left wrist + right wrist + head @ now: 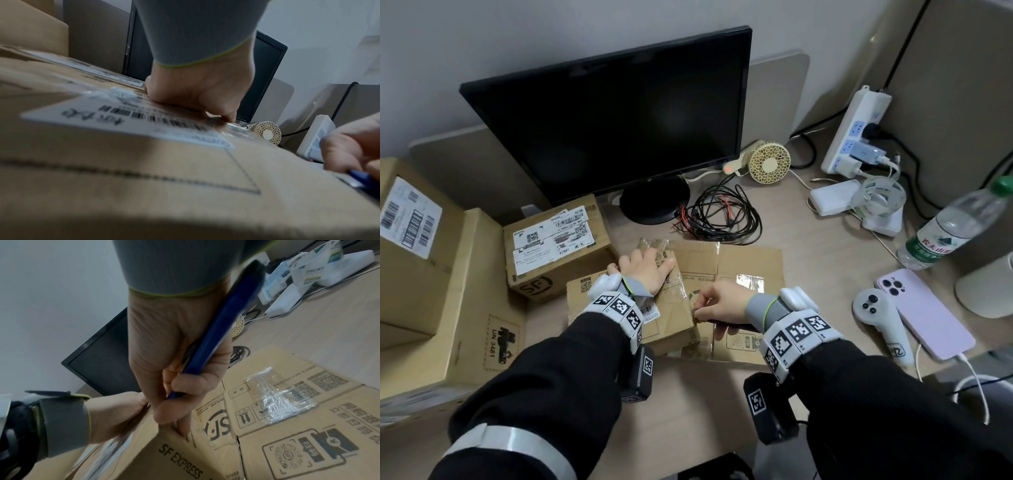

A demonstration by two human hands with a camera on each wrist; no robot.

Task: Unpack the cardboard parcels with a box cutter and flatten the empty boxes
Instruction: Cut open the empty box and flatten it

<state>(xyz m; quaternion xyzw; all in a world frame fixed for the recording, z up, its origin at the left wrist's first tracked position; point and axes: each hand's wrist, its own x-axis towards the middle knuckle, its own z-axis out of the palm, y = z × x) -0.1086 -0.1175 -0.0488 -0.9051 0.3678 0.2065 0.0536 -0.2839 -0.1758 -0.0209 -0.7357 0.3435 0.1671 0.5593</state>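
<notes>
Right hand point(180, 363) grips the blue box cutter point(222, 331) at the small parcel's point(674, 322) top edge while left hand point(645, 274) presses flat, fingers extended, on its top.

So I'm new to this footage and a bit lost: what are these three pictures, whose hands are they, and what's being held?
A person, not a machine, wears three cameras: one on the head, one on each wrist. On the desk a small SF Express parcel sits on a flattened box. The left hand presses flat on the parcel's top. The right hand grips a blue box cutter at the parcel's corner. Around them: more parcels, a monitor, a phone and a water bottle.
</notes>
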